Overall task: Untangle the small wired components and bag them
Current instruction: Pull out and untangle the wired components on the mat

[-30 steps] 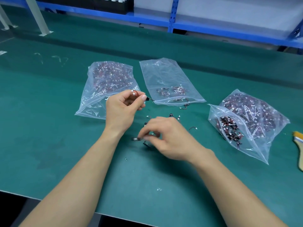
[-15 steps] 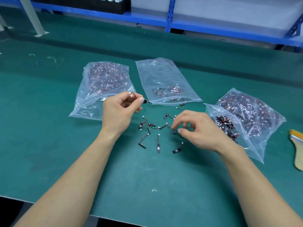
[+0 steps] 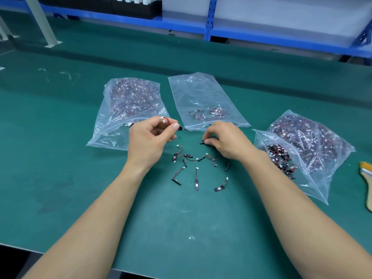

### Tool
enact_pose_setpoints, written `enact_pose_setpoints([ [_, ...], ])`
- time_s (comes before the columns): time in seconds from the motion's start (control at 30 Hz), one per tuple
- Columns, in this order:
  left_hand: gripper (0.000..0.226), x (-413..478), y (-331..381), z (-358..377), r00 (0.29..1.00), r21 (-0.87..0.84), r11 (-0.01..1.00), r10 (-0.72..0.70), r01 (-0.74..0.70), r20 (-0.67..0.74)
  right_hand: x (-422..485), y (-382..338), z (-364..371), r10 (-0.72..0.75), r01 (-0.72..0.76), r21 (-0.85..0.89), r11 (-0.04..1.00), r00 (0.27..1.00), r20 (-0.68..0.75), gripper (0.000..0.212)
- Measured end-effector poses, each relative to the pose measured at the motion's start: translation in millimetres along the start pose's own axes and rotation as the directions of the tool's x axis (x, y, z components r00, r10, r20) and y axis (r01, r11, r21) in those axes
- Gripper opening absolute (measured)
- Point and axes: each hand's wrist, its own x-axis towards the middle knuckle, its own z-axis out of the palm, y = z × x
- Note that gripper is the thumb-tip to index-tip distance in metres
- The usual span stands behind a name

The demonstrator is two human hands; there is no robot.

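Note:
Several small wired components [image 3: 196, 168], black strips with thin red-black leads and white plugs, lie scattered on the green mat between my hands. My left hand [image 3: 150, 137] is raised a little and pinches a small bunch of them, white plugs sticking out on top. My right hand [image 3: 226, 141] is down on the mat just in front of the middle bag's mouth, its fingertips pinching one black component [image 3: 202, 142]. The middle clear bag [image 3: 201, 97] holds only a few parts.
A full clear bag [image 3: 128, 109] lies at the left. Two more bags [image 3: 302, 150] with parts lie at the right, one on the other. A yellow-handled brush [image 3: 367, 178] sits at the right edge. A blue shelf frame [image 3: 209, 27] runs along the back.
My right hand has moved from the pile's near side up and right, then back left toward the middle bag's mouth, where it pinches a component. The left hand stays put with its bunch.

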Motion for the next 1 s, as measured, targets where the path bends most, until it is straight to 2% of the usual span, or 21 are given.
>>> enact_pose_setpoints([
  [0.13, 0.016, -0.2, -0.5, 0.1, 1.000, 0.001, 1.000, -0.003, 0.003, 0.004, -6.9, 0.0, -3.4, 0.039, -0.006, 0.245, 0.969, 0.991, -0.128, 0.014],
  [0.3, 0.017, -0.6, -0.5, 0.1, 1.000, 0.007, 1.000, 0.001, -0.001, 0.009, -38.5, 1.6, -10.4, 0.114, 0.029, 0.521, 0.853, 0.964, -0.239, 0.021],
  [0.47, 0.017, -1.6, -0.2, 1.6, 1.000, 0.018, 1.000, 0.004, -0.004, 0.016, -72.6, 10.6, -10.7, 0.199, 0.077, 0.777, 0.625, 0.947, -0.254, 0.022],
  [0.77, 0.011, -0.9, -4.2, 2.1, 1.000, 0.059, 0.998, -0.004, 0.003, 0.020, -92.7, 26.5, -10.7, 0.283, 0.132, 0.878, 0.460, 0.915, -0.286, 0.025],
  [0.9, 0.013, -1.0, -5.6, 2.9, 1.000, 0.065, 0.998, 0.005, -0.006, 0.021, -95.4, 31.0, -11.3, 0.337, 0.129, 0.887, 0.443, 0.893, -0.297, 0.019],
  [1.0, 0.013, -1.1, -5.6, 3.6, 1.000, 0.071, 0.997, 0.003, -0.005, 0.022, -96.7, 33.4, -11.6, 0.353, 0.117, 0.879, 0.462, 0.885, -0.303, 0.022],
])
